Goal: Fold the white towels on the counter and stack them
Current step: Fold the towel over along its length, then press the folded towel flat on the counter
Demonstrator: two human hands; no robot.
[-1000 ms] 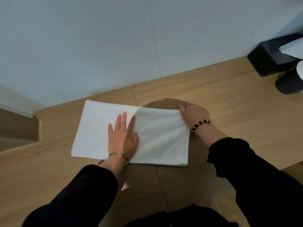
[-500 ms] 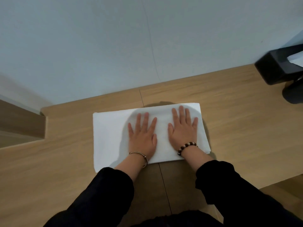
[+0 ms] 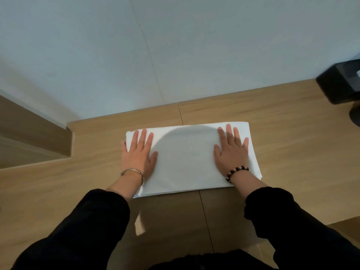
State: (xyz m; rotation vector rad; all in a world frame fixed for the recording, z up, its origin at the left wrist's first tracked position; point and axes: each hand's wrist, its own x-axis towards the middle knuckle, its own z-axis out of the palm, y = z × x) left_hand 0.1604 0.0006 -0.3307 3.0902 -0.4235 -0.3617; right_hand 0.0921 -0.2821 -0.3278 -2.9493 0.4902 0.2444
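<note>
Towel (image 3: 187, 158): white, folded, layers showing along front and right edges. Lies flat on counter (image 3: 292, 152), near back edge, well clear of the corners. Left hand (image 3: 139, 154): presses flat on towel's left end, fingers straight and spread, gripping nothing, little finger just off the cloth. Right hand (image 3: 230, 154): presses flat on right end, fingers likewise straight, gripping nothing. Risks, as judged: layers apt to skew if palms slide unevenly; creases set in under lopsided pressure; fold may spring open on release; ragged edges would spoil stacking.
</note>
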